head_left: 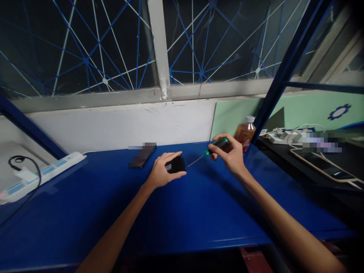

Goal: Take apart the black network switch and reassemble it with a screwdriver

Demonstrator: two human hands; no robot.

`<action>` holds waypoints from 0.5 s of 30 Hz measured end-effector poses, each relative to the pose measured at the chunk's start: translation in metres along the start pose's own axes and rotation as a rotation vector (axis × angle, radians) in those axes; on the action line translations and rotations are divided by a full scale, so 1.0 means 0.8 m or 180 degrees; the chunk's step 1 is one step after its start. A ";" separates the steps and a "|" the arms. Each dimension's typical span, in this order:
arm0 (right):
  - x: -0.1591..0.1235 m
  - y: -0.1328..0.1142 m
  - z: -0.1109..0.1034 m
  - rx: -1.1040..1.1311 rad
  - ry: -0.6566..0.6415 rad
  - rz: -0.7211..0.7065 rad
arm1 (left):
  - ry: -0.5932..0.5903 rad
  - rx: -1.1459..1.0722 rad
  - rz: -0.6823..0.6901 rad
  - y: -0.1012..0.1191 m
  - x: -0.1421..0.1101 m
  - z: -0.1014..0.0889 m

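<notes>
In the head view, the left hand [160, 171] grasps a black case [178, 163] at twelve o'clock over the table [182, 212], thumb and fingers on opposite edges, a sound hold if it is as light, stiff and slick as it looks. At the case's two o'clock, the right hand [232, 154] grips a screwdriver [220, 144] by its handle, likely rigid and non-slip.

screwdriver handle [217, 145]: green, black | small device [176, 164]: black | table [182, 212]: blue | window [99, 49]: blue-and-white lines
</notes>
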State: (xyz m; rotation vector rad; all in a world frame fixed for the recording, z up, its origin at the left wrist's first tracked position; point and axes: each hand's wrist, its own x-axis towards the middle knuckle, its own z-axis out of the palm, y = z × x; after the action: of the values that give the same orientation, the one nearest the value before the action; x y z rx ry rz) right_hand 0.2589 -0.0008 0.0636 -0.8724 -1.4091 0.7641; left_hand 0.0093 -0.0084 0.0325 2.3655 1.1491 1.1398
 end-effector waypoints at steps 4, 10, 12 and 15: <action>-0.001 0.000 0.000 0.0047 -0.0032 -0.0035 | 0.0048 0.0004 0.0014 0.003 0.001 -0.003; -0.003 -0.001 0.005 -0.0005 -0.0016 -0.0040 | 0.0047 0.0005 -0.0001 0.004 0.001 -0.003; -0.004 -0.001 0.005 0.0001 -0.0015 -0.0061 | 0.0032 -0.0016 -0.0003 0.003 0.001 -0.003; -0.004 -0.001 0.005 0.0025 -0.0052 -0.0094 | 0.0016 -0.0036 0.0000 0.002 0.001 -0.003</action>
State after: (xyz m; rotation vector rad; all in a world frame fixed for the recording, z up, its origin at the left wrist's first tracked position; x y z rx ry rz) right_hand 0.2545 -0.0037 0.0622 -0.8391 -1.4296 0.7555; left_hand 0.0087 -0.0089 0.0355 2.3556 1.1412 1.1501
